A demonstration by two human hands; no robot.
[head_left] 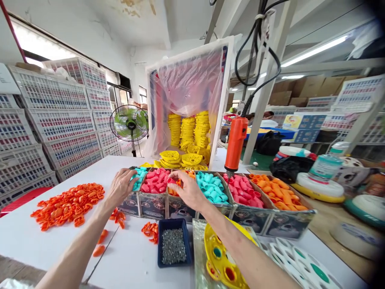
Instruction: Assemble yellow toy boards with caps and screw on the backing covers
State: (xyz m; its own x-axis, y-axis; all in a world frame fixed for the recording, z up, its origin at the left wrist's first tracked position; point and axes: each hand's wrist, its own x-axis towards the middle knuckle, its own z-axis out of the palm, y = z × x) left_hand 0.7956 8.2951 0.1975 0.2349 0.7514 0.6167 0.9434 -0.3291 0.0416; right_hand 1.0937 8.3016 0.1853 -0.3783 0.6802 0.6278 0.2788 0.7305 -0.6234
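Note:
My left hand [120, 185] reaches to the leftmost bin of teal plastic tube pieces [140, 176]. Its fingers bend down at those pieces; whether they grip one is hidden. Between the thumb and fingers of my right hand [187, 188] is a pink-red plastic tube piece [171, 181], just above a bin of orange pieces [173, 192]. Pink pieces [155, 180] fill the bin between my hands. Under my right forearm lies a yellow plastic shell [215, 265] with round holes. A dark blue tray [160, 245] of small metal screws stands in front of the bins.
An orange electric screwdriver [236, 144] hangs over the right bins. Orange parts [70, 204] are heaped on the left. Yellow shells [188, 132] are stacked in a plastic-lined crate behind. White perforated parts [300, 261] lie front right. A fan [131, 125] and stacked crates [63, 128] stand further back.

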